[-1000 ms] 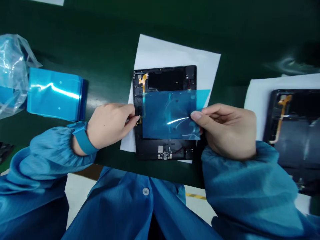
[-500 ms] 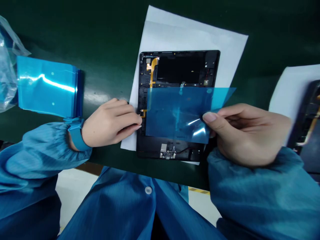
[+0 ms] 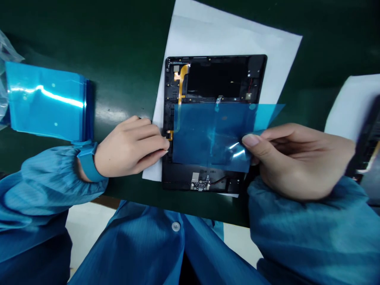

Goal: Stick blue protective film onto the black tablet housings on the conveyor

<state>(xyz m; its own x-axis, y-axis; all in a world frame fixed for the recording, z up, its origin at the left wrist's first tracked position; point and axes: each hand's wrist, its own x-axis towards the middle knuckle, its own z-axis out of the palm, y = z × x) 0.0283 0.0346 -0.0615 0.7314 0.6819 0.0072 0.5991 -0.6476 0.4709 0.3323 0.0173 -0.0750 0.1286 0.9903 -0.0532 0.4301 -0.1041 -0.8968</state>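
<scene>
Blue film [image 3: 202, 134] over middle of open tablet [image 3: 178, 174], contact unclear; right side overhanging white paper [image 3: 231, 35]. Right hand [image 3: 297, 162] clamped on that side, thumb on top. Left hand [image 3: 133, 148] curled at tablet's left edge, can't tell if gripping. Film looks feather-light, bendy, slick, likely easy to crease or smudge; best held by edges, off glossy middle.

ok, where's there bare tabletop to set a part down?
Green tabletop is bare above the left hand, between the film stack and the central white sheet, and above the right hand, between that sheet and the right-edge paper.

Crowded: the open device, with blue film over it and a hand at each side; far left, clear bag beside the stack.
</scene>
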